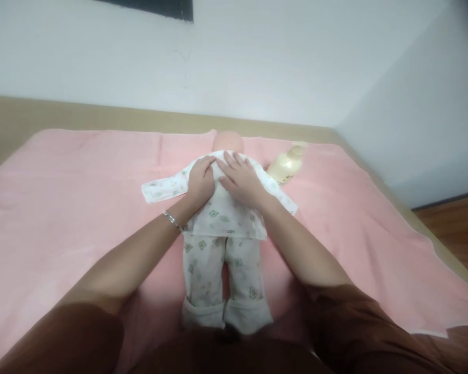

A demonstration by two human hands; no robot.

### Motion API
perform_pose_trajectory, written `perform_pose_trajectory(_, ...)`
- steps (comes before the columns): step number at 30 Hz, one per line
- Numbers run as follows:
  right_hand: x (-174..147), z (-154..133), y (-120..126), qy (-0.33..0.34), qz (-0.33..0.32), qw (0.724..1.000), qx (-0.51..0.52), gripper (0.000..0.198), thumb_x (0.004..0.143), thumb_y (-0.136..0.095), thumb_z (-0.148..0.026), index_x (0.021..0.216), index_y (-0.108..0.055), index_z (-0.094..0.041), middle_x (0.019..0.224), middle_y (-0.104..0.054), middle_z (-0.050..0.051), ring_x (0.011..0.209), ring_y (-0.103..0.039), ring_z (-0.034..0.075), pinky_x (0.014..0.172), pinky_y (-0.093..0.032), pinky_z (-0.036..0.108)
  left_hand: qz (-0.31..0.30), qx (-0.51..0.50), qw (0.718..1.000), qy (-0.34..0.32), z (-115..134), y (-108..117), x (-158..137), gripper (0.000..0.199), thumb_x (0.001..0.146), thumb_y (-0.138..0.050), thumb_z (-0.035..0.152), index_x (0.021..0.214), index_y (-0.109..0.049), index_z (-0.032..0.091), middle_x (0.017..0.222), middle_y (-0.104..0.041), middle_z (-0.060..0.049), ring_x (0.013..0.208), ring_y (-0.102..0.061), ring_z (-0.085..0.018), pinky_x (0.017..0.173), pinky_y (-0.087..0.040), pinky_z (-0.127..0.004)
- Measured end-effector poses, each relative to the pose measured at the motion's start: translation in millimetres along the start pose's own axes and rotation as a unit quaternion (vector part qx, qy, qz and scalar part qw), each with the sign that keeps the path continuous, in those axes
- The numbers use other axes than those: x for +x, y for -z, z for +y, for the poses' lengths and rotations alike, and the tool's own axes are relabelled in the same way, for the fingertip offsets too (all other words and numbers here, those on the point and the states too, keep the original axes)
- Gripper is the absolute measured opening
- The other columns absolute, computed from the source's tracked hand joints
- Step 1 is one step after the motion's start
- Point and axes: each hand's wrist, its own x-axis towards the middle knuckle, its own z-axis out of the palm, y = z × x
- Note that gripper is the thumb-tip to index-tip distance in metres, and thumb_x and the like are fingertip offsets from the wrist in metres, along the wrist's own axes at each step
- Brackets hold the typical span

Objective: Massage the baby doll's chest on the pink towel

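A doll (228, 141) lies along the middle of a pink blanket (93, 182), its bare head at the far edge and its legs pointing toward the near edge, where the person sits or kneels. No face shows, so whether it lies face up or face down cannot be told. A patterned white shirt (226, 221) covers its trunk, hem lying flat over the top of matching trousers (203, 265), whose wide cuffs are folded at the ankles. The clothes appear to be in place; no fastenings are visible, so whether anything about them is left undone is unclear. One shirt sleeve (164, 190) stretches toward the blanket's left edge, with no doll hand visible at its cuff; the other is partly behind the person's right forearm.

Both hands rest on the upper part of the shirt, so contact there seems under way. The right hand (239, 179) is open, fingers spread over the cloth, gripping nothing. The left hand (200, 182) is partly curled beside it; whether it pinches any cloth cannot be told. A bracelet (172, 220) circles the left wrist.

Near the far right corner of the blanket, beside the shirt, is a pale bottle (285, 167), touched by neither hand. Beyond the far edge rises a white wall (257, 62).
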Motion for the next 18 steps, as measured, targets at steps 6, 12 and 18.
perform_pose_trajectory(6, 6.4, 4.1, -2.3, -0.153, 0.035, 0.988, 0.004, 0.07, 0.1, -0.03, -0.044, 0.156, -0.028, -0.002, 0.165, -0.024, 0.022, 0.155, -0.021, 0.033, 0.126, -0.018, 0.054, -0.008, 0.017, 1.0, 0.012, 2.5, 0.9, -0.1, 0.044, 0.089, -0.037, 0.018, 0.119, -0.069, 0.014, 0.134, -0.067, -0.01, 0.129, -0.058, -0.023, 0.12, -0.042, -0.045)
perform_pose_trajectory(12, -5.6, -26.6, -2.5, -0.223, 0.044, 0.971, -0.07, 0.076, 0.102, -0.032, -0.044, 0.151, -0.026, 0.013, 0.157, -0.03, 0.036, 0.15, -0.03, 0.043, 0.122, -0.025, 0.057, -0.002, 0.011, 1.0, 0.023, 2.5, 1.0, 0.3, 0.043, 0.089, -0.038, 0.019, 0.118, -0.069, 0.018, 0.134, -0.067, -0.007, 0.129, -0.059, -0.023, 0.12, -0.042, -0.045)
perform_pose_trajectory(18, -24.4, -56.5, -8.2, -0.027, 0.045, 0.993, -0.105, 0.064, 0.099, -0.037, -0.028, 0.154, -0.031, 0.005, 0.163, -0.027, 0.026, 0.154, -0.023, 0.039, 0.126, -0.019, 0.055, 0.009, -0.008, 0.999, 0.042, -4.5, 0.2, 2.3, 0.042, 0.085, -0.041, 0.019, 0.115, -0.07, 0.017, 0.129, -0.07, -0.008, 0.125, -0.061, -0.022, 0.118, -0.044, -0.043)
